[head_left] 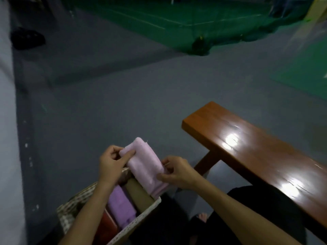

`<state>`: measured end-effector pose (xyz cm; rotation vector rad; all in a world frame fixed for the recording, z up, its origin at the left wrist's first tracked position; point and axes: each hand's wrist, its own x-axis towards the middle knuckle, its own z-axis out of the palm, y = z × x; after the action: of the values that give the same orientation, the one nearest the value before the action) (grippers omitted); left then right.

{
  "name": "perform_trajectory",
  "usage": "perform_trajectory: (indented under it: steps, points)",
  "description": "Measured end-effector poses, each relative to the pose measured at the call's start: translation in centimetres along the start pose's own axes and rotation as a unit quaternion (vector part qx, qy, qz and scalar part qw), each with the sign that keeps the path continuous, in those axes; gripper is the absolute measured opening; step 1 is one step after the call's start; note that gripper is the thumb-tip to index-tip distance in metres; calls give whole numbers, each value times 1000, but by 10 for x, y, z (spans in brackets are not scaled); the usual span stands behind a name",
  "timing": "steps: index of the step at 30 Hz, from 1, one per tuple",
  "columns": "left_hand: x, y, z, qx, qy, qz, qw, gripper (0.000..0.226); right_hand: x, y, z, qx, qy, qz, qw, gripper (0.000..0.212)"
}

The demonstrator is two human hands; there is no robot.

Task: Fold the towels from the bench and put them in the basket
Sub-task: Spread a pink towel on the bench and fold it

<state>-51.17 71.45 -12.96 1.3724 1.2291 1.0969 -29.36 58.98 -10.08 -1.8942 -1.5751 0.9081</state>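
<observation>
I pinch one folded pink towel (pixel 144 165) with my left hand (pixel 110 163) and right hand (pixel 177 172) above the basket (pixel 139 220), long axis slanting upper-left to lower-right. Three folded towels stand inside: purple (pixel 121 205), tan (pixel 138 194), red (pixel 108 225).

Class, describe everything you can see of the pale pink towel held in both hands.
The pale pink towel looks like soft terry cloth, folded into a narrow oblong. It is held tilted above the basket, its lower end just over the brown towel inside. The left hand pinches its upper end and the right hand grips its lower right edge. Whether it touches the basket cannot be told.
</observation>
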Motion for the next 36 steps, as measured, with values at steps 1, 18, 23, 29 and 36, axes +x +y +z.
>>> perform_trajectory:
  steps: [1, 18, 23, 29, 36]
  points:
    - [1, -14, -10, 8, 9, -10, 1000, 30, 10, 1, 16, 4, -18, 13, 1000, 30]
    - [33, -263, -37, 97, 1, -244, 965, 15, 93, 91, 226, 1, -104, 206, 973, 23]
    - [46, -311, -21, 89, -7, -268, 959, 24, 111, 114, 248, 4, -89, 226, 970, 23]
    - [54, -347, 3, 81, 8, -277, 957, 12, 123, 122, 257, -2, -131, 237, 962, 39]
    - [55, -375, 3, 157, -29, -234, 959, 41, 114, 122, 242, 19, -148, 229, 962, 62]
